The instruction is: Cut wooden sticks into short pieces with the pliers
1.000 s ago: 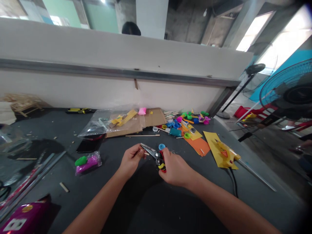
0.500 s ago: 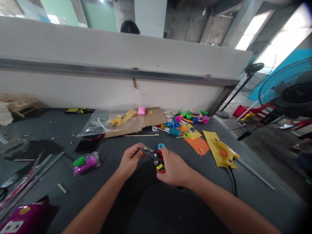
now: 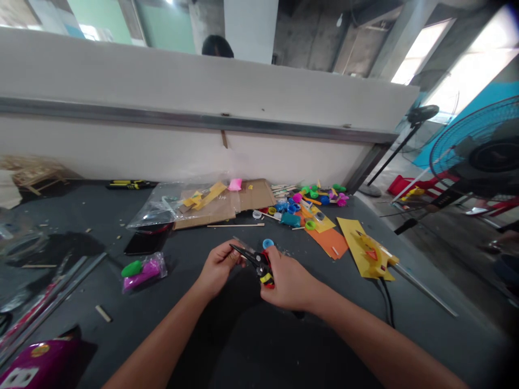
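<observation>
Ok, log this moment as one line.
Right hand: grips shears; left hand: by shears' tips, any hold unclear; nearby: blue cap

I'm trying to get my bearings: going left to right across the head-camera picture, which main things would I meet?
Shiny purple object → short pale stick → purple packet → left hand → cutters in the grip of the right hand → yellow glue gun → large fan.

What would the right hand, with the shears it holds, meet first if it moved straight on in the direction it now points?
Most likely the left hand: the shears in the right hand point towards it. They overlap it in this view, so I cannot tell whether they touch.
</observation>
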The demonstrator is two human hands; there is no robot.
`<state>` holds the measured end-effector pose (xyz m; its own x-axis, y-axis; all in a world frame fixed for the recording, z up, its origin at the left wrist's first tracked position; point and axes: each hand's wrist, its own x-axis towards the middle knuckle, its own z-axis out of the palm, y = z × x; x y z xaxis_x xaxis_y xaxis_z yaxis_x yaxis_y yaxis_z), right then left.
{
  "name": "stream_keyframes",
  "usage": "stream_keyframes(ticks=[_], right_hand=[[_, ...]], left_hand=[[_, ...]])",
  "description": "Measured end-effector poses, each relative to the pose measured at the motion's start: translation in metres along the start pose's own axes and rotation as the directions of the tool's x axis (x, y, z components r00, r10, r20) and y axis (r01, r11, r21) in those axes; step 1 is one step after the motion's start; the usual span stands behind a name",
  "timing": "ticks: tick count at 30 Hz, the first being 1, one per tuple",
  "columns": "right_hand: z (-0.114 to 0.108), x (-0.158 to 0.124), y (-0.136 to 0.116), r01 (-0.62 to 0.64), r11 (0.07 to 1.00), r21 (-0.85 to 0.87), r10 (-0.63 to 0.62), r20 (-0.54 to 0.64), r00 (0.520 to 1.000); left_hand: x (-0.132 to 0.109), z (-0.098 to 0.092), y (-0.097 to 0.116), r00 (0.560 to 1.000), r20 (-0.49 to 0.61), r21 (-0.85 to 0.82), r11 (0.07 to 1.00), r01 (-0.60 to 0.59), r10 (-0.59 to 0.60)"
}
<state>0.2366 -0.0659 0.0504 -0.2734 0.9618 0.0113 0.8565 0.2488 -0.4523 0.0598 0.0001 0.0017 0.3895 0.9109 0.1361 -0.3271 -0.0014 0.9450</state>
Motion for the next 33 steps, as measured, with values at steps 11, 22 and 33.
stream_keyframes(ticks=[11, 22, 33], right_hand=[[-0.0008, -0.0008, -0.003, 0.011, 0.994, -0.113, -0.012, -0.01, 1.0], [0.0006, 0.0014, -0.003, -0.028, 0.987, -0.16, 0.03, 0.011, 0.999], [-0.0005, 0.0018, -0.0042, 0.005, 0.988, -0.157, -0.009, -0.029, 1.0]], left_hand=[[0.0, -0.0038, -0.0017, 0.998, 0.008, 0.158, 0.985, -0.066, 0.066], [0.0, -0.0026, 0.0027, 0.998, -0.032, 0.228, 0.973, -0.041, 0.05], [0.0012, -0.0015, 0.0026, 0.994, -0.018, 0.216, 0.972, -0.097, 0.103]])
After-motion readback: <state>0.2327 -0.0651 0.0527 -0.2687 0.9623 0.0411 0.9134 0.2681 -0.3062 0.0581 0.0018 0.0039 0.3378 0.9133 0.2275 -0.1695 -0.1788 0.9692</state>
